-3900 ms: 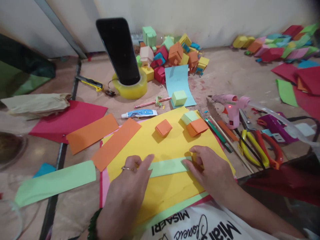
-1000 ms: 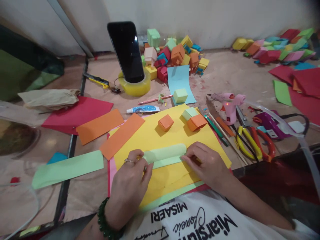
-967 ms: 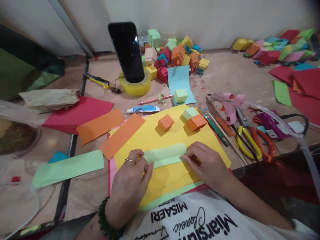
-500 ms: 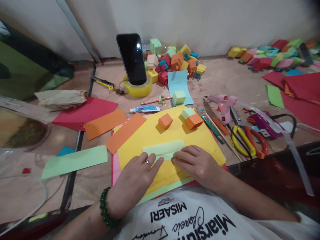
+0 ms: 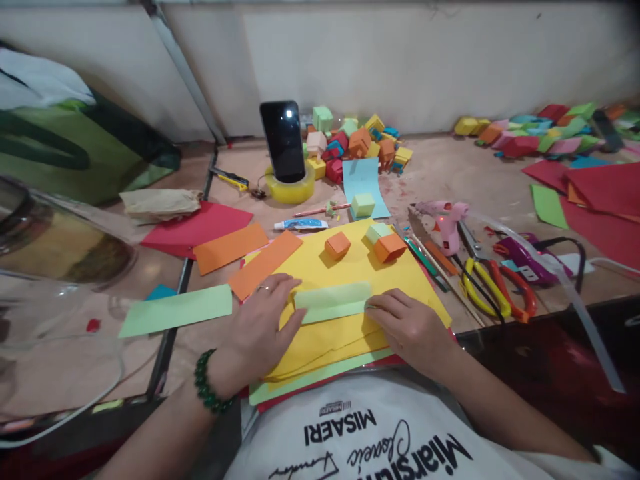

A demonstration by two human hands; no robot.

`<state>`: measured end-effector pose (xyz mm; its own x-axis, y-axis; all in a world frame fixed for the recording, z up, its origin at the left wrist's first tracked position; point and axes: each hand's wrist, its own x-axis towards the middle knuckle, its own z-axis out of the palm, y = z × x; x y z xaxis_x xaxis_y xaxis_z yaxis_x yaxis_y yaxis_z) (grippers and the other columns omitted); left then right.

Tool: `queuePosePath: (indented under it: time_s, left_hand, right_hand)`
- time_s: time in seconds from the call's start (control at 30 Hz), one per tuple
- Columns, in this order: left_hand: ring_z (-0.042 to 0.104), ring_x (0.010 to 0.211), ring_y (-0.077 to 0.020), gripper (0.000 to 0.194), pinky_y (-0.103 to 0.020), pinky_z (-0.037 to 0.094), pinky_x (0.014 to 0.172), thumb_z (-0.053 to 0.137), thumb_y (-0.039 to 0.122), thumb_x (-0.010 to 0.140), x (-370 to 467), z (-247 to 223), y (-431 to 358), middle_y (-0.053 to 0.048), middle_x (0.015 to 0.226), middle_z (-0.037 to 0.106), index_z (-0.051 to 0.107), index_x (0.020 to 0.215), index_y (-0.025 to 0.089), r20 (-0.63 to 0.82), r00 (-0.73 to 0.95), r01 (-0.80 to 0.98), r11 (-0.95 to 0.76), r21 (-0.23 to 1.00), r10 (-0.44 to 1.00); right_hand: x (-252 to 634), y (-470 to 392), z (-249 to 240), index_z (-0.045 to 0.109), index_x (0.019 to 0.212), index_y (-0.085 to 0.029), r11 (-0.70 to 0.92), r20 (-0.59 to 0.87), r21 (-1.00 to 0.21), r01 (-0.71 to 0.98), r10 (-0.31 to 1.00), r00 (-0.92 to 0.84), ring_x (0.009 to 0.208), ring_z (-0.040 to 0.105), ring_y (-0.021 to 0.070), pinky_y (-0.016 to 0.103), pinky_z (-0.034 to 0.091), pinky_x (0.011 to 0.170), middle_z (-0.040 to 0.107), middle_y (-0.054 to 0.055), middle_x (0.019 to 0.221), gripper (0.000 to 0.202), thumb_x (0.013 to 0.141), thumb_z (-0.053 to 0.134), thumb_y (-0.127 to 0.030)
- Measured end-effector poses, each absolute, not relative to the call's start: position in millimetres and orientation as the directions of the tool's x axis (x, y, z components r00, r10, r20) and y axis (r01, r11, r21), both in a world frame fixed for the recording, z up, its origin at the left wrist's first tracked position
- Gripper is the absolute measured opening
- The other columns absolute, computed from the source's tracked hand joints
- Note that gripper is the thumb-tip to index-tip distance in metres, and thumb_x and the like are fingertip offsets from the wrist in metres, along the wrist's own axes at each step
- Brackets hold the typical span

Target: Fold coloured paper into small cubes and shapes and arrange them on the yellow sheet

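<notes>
A pale green paper strip (image 5: 333, 302) with a lengthwise crease lies on the yellow sheets (image 5: 320, 347) in front of me. My left hand (image 5: 260, 327) is at the strip's left end, thumb and fingers apart, holding nothing. The fingers of my right hand (image 5: 413, 327) are bent together on the strip's right end and pinch its edge. Beyond the strip sit an orange paper cube (image 5: 337, 246), a second orange cube (image 5: 390, 247) and a green one (image 5: 379, 232) against it.
To the left lie orange strips (image 5: 231, 248) and another green strip (image 5: 180, 312). A phone (image 5: 283, 141) stands in a tape roll (image 5: 290, 192). At right are a pink glue gun (image 5: 447, 220), scissors (image 5: 480, 287) and pliers (image 5: 515, 293). Paper cubes (image 5: 360, 143) are heaped by the wall.
My left hand has moved left off the strip's lower edge, and its fingers have spread. My right hand has slid to the strip's right end. The strip now lies more opened out.
</notes>
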<state>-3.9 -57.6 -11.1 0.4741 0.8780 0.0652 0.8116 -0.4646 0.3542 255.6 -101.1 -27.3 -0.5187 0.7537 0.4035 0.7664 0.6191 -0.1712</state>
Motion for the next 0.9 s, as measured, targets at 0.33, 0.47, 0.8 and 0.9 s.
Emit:
queuePosePath:
  time_s: [0.33,0.47,0.8,0.9]
  left_hand:
    - [0.057,0.076,-0.0166,0.021,-0.030,0.047,0.072,0.043,0.012,0.085,13.3,18.9,-55.2,-0.003,0.078,0.062,0.060,0.074,0.019,-0.030,0.701,0.594,-0.559,0.579,0.713]
    - [0.060,0.090,-0.0176,0.023,-0.032,0.049,0.081,0.052,0.025,0.084,15.6,17.5,-61.2,-0.007,0.103,0.063,0.059,0.106,0.020,0.178,0.388,0.534,-0.378,0.757,0.904]
    - [0.052,0.066,-0.0134,0.038,-0.024,0.047,0.061,0.052,0.050,0.082,34.5,26.4,-62.3,-0.001,0.069,0.059,0.062,0.078,0.014,-0.286,0.507,0.259,0.173,0.950,0.813]
    - [0.044,0.058,-0.0088,0.031,-0.019,0.040,0.054,0.054,0.043,0.082,28.5,33.0,-52.6,0.003,0.064,0.052,0.059,0.075,0.013,-0.384,0.707,0.380,0.139,0.915,0.594]
  right_hand:
    - [251.7,-104.8,-4.3,0.048,0.123,-0.020,0.579,0.451,-0.405,0.707,0.800,-0.396,0.092,0.067,0.0196,0.031,0.059,0.073,0.067,0.011,0.107,0.035,0.089,0.054,-0.026]
    - [236.5,-109.9,-0.6,0.050,0.114,-0.023,0.534,0.535,-0.503,0.679,0.810,-0.241,0.071,0.069,0.0126,0.020,0.056,0.061,0.071,0.004,0.091,0.026,0.089,0.051,-0.016]
    - [228.6,-118.3,-1.6,0.052,0.114,-0.018,0.793,0.663,-0.395,0.465,0.596,-0.453,0.064,0.062,0.0135,0.024,0.051,0.058,0.066,0.003,0.074,0.026,0.090,0.043,-0.016]
    - [235.3,-113.5,6.9,0.059,0.111,-0.023,0.736,0.736,-0.179,0.653,0.540,-0.408,0.098,0.062,0.0177,0.032,0.052,0.083,0.069,0.008,0.097,0.027,0.088,0.048,-0.011]
